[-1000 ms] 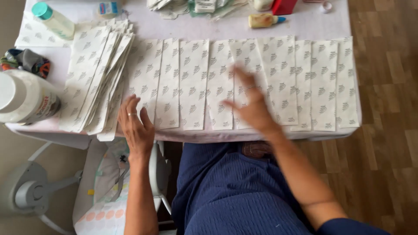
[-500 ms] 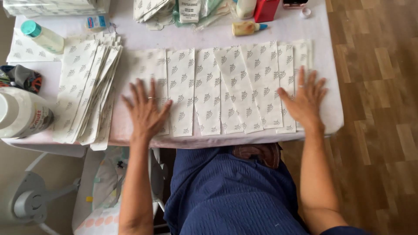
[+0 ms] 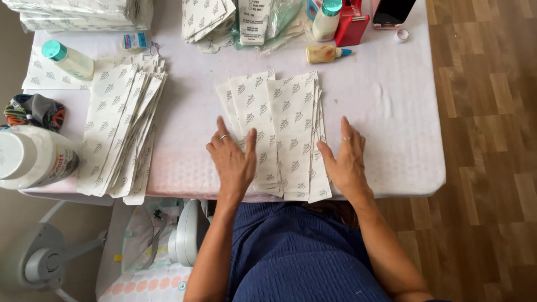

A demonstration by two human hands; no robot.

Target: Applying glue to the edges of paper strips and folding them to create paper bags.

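Note:
A gathered stack of long white paper strips [image 3: 282, 120] printed with small leaf marks lies in the middle of the white table [image 3: 386, 112], its near ends over the front edge. My left hand [image 3: 232, 159] lies flat on the stack's left side, fingers spread, a ring on one finger. My right hand [image 3: 345, 159] presses against the stack's right edge, palm turned inward, also with a ring. Neither hand grips anything.
A second fanned pile of the same strips [image 3: 120, 131] lies at the left. A big white jar [image 3: 31, 156], a teal-capped bottle [image 3: 67, 59], a glue bottle [image 3: 324, 53], a red tape dispenser [image 3: 353, 25] and a phone [image 3: 393, 11] stand around. Wooden floor [image 3: 486, 151] lies to the right.
The strips were spread in a wide row across the table; both hands have swept inward from its two ends and pushed them together into one overlapping stack.

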